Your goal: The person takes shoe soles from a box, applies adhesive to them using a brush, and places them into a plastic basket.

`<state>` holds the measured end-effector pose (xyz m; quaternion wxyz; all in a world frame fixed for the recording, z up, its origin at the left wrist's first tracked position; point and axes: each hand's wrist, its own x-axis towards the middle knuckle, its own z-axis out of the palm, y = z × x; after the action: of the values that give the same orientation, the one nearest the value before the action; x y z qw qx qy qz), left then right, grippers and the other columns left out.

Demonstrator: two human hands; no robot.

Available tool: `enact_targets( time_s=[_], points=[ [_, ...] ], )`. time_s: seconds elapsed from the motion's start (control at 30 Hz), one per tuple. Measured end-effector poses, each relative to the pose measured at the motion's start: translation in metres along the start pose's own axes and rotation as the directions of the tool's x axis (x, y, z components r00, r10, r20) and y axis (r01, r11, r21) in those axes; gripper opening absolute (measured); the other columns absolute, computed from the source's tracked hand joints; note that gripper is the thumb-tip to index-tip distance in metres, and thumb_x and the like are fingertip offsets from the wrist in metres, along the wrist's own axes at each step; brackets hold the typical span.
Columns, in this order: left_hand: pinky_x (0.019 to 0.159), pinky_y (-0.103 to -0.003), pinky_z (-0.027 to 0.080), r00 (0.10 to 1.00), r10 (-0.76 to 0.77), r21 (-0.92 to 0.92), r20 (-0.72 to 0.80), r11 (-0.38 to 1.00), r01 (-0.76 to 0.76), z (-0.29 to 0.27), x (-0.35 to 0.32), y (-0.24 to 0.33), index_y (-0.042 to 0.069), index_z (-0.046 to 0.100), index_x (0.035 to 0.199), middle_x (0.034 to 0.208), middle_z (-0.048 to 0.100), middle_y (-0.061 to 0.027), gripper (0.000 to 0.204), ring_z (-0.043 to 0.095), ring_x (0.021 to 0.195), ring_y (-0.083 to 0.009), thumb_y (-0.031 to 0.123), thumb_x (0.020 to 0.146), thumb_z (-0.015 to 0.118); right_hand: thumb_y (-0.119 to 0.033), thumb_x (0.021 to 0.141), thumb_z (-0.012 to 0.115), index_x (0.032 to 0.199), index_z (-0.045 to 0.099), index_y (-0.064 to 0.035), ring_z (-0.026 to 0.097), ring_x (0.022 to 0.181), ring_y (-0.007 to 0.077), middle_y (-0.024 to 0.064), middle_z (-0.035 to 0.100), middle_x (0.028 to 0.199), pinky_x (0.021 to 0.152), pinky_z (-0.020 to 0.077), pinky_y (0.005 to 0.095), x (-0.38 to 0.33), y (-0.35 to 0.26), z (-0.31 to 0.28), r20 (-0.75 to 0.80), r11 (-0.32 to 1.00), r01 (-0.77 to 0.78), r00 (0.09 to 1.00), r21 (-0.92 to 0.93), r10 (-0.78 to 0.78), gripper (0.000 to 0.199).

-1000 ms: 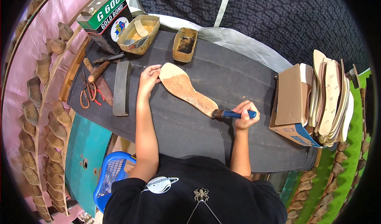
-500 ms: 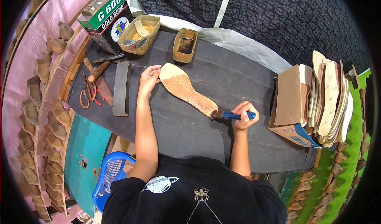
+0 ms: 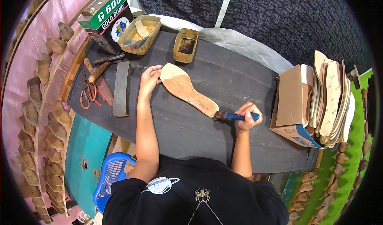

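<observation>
A tan shoe insole (image 3: pixel 185 88) lies slantwise on the dark table, its surface part pale and part darker, rough brown. My left hand (image 3: pixel 150 79) pinches its wide end at the far left edge. In my right hand (image 3: pixel 248 115) is a blue-handled brush (image 3: pixel 235 116), fingers closed round the handle. Its dark, clotted bristles (image 3: pixel 219 115) are at the narrow end of the insole, close against the edge; whether they touch it I cannot tell.
At the back stand a green-and-black metal can (image 3: pixel 107 21), a tub with pale paste (image 3: pixel 139 35) and a small stained tub (image 3: pixel 186 45). Scissors (image 3: pixel 87 91), a hammer (image 3: pixel 97 74) and a grey block (image 3: pixel 122 89) lie left. A carton (image 3: pixel 291 105) of insoles (image 3: pixel 331 99) stands right.
My right hand and the brush have shifted slightly to the right. The insole and my left hand have stayed in place.
</observation>
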<state>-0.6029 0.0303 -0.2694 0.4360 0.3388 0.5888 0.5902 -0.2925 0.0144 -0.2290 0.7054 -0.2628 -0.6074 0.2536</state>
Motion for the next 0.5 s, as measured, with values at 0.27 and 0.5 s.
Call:
enact_targets(
  time_s=[0.27, 0.5],
  points=[
    [0.069, -0.024, 0.046, 1.0, 0.011, -0.006, 0.023, 1.0, -0.011, -0.003, 0.006, -0.009, 0.003, 0.051, 0.107, 0.087, 0.06, -0.0032, 0.026, 0.057, 0.079, -0.0105, 0.015, 0.084, 0.05, -0.022, 0.068, 0.047, 0.05, 0.039, -0.0018, 0.043, 0.038, 0.0141, 0.0121, 0.046, 0.046, 0.038, 0.0337, 0.0219, -0.004, -0.003, 0.011, -0.121, 0.996, -0.038, 0.992, 0.078, 0.047, 0.028],
    [0.069, -0.024, 0.045, 1.0, 0.003, -0.017, 0.007, 1.0, -0.003, -0.003, 0.003, -0.004, 0.002, 0.051, 0.105, 0.088, 0.06, -0.0042, 0.025, 0.056, 0.079, -0.0106, 0.014, 0.083, 0.05, -0.019, 0.068, 0.044, 0.052, 0.037, -0.002, 0.039, 0.038, 0.014, 0.0133, 0.044, 0.045, 0.038, 0.0318, 0.0219, 0.001, 0.002, 0.004, -0.113, 0.998, -0.066, 0.991, -0.009, 0.065, 0.024]
  ],
)
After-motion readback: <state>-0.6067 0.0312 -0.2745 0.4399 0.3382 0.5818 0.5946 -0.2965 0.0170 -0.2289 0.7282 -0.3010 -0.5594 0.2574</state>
